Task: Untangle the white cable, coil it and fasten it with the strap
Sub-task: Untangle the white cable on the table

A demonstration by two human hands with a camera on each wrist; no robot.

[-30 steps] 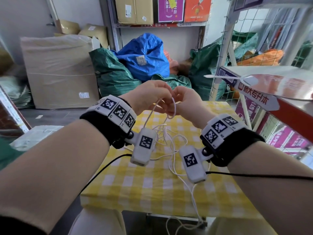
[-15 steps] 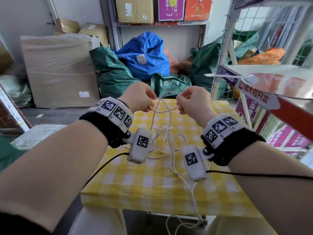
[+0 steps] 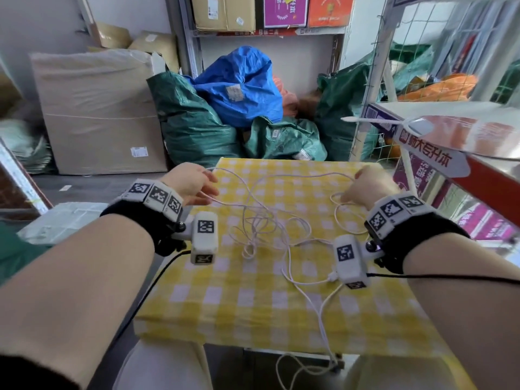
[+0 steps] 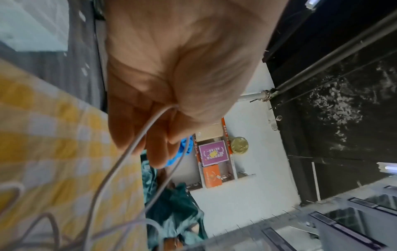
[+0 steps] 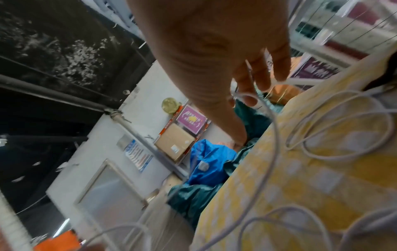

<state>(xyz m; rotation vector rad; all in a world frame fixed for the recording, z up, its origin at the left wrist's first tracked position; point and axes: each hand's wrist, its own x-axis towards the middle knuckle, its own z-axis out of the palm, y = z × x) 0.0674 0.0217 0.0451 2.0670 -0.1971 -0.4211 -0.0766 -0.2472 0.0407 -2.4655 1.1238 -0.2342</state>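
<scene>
Showing a table covered by a yellow-and-white checked cloth [image 3: 253, 311], with both forearms reaching over it from the near edge. Behind the table stand a large plastic-wrapped cardboard carton [image 3: 98, 114], dark green woven sacks [image 3: 194, 128] and a blue plastic sack [image 3: 239, 85]; the labels on these are too small to read. On the metal shelf above sit a brown box, a purple box [image 3: 284, 11] and an orange box [image 3: 326, 9], their printing illegible. At right, a red-and-purple printed board [image 3: 430, 161] carries white Chinese characters, blurred.

The thin white cable [image 3: 267, 220] lies in a loose tangle at mid-table, one run arching between the two hands and another strand trailing off the near edge toward the floor.

The left hand [image 3: 191, 182] is at the far left of the table. In the left wrist view its fingers [image 4: 159, 149] are loosely bent, and the cable emerges where the thumb presses against them, pinched there.

The right hand [image 3: 371, 184] is at the far right of the table. In the right wrist view its fingers [image 5: 262, 79] are half curled with gaps between them, and a loop of the cable is hooked around the fingertips, near a white plug-like piece.

No strap can be identified.
</scene>
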